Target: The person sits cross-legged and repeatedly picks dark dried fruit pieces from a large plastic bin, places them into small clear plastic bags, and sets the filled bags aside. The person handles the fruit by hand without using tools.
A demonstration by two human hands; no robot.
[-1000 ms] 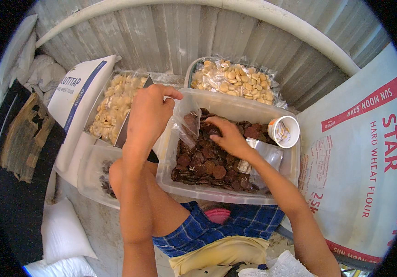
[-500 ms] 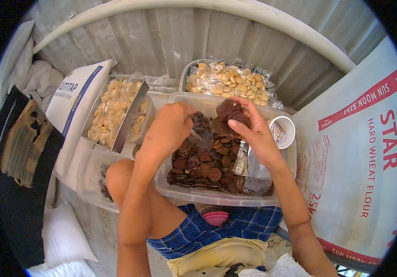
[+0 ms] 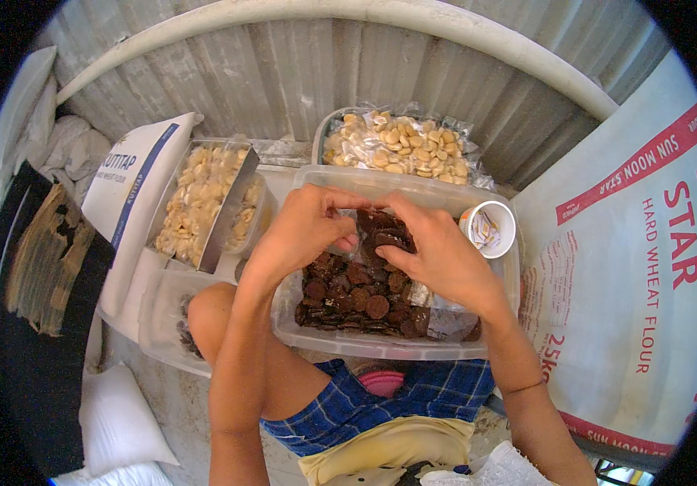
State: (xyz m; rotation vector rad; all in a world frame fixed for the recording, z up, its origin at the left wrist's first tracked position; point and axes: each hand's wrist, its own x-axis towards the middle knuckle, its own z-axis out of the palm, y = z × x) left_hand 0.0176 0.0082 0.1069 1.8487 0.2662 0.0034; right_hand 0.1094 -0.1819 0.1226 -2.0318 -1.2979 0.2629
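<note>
A clear plastic tub [image 3: 381, 348] stands in front of me, with many round dark-brown cookies [image 3: 357, 300] in it. Above its far part, my left hand [image 3: 304, 231] has its fingers curled in around a small clear plastic bag [image 3: 354, 243]. Facing it, my right hand [image 3: 450, 255] is closed around several dark-brown cookies [image 3: 395, 235], held up at the bag. The fingertips of both hands nearly meet, and the bag's mouth is partly hidden by them. Below my right hand, flat clear bags [image 3: 450, 322] lie on the cookies.
A white cup [image 3: 501, 229] of small packets sits at the tub's right corner. Bagged pale cookies fill a container [image 3: 401, 146] behind and a box [image 3: 203, 194] at left. A smaller tub [image 3: 158, 312] is by my knee. Flour sacks [image 3: 607, 267] stand right and left.
My right hand has brought its cookies left and down to the bag. My left hand has turned, its fingers now meeting the right hand's.
</note>
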